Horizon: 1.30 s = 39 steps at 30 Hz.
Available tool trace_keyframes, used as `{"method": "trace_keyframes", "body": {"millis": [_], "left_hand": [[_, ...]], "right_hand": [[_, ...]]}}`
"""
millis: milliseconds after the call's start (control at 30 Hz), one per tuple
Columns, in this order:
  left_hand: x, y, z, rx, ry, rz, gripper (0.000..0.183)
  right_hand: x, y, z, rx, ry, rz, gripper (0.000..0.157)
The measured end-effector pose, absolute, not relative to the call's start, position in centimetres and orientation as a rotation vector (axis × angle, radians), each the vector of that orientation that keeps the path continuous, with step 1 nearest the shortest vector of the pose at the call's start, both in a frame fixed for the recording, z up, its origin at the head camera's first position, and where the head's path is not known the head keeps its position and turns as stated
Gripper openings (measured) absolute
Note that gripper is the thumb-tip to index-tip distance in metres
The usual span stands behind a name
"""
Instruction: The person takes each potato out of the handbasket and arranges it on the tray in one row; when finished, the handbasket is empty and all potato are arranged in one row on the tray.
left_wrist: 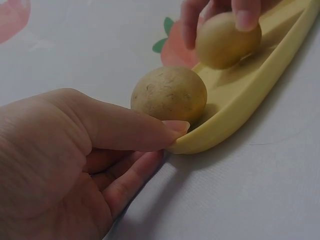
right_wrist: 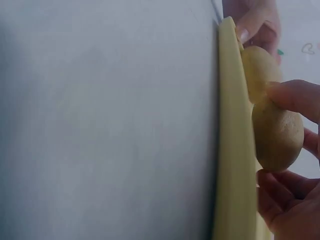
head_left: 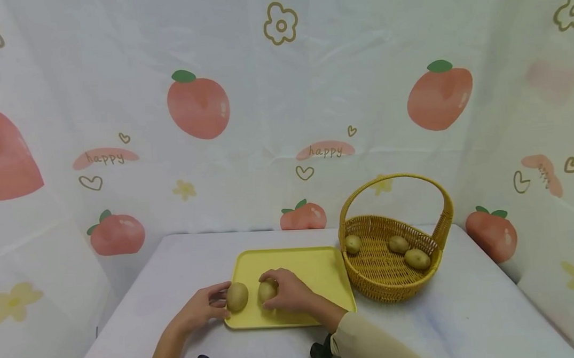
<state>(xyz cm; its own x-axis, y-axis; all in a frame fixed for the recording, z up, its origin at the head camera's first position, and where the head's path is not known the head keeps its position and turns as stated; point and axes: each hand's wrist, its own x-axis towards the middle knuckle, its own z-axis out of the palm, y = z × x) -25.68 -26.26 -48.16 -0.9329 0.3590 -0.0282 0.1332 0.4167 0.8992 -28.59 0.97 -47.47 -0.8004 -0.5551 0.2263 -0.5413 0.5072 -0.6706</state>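
A yellow tray (head_left: 310,266) lies on the table. At its left edge my left hand (head_left: 201,308) pinches the rim, thumb on top and fingers below, as the left wrist view shows. Right beside that thumb, one potato (left_wrist: 169,92) rests on the tray. My right hand (head_left: 292,292) holds a second potato (head_left: 267,292) between thumb and fingers, just to the right of the first. In the right wrist view this held potato (right_wrist: 278,137) is at the tray's near side; whether it touches the tray cannot be told.
To the tray's right stands a wicker basket (head_left: 381,295) with a tall arched handle. Inside it are three potatoes: one at the left (head_left: 353,244), one at the back (head_left: 398,244) and one at the right (head_left: 417,259). A printed curtain (head_left: 258,185) hangs behind the white table.
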Motion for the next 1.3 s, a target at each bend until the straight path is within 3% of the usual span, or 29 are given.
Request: {"method": "trace_keyframes", "body": {"millis": [367,767,1067,1300], "left_hand": [[-25.7,-26.3,-48.1,0.459,2.438,1.544,0.076],[-25.6,-26.3,-48.1,0.474,2.43,1.56,0.076],[-25.8,-26.1,-48.4,0.432,2.44,1.545,0.077],[-25.5,-26.3,-48.1,0.468,2.409,1.568,0.077]], "right_hand": [[-28.8,-1.6,-48.5,-1.003,2.713,-1.217,0.051],[-28.2,0.2,-47.4,-1.011,2.687,-1.147,0.067],[-27.5,4.7,-44.7,-1.032,2.647,-1.131,0.056],[-27.3,10.2,-42.0,-1.112,2.615,-1.124,0.039]]}}
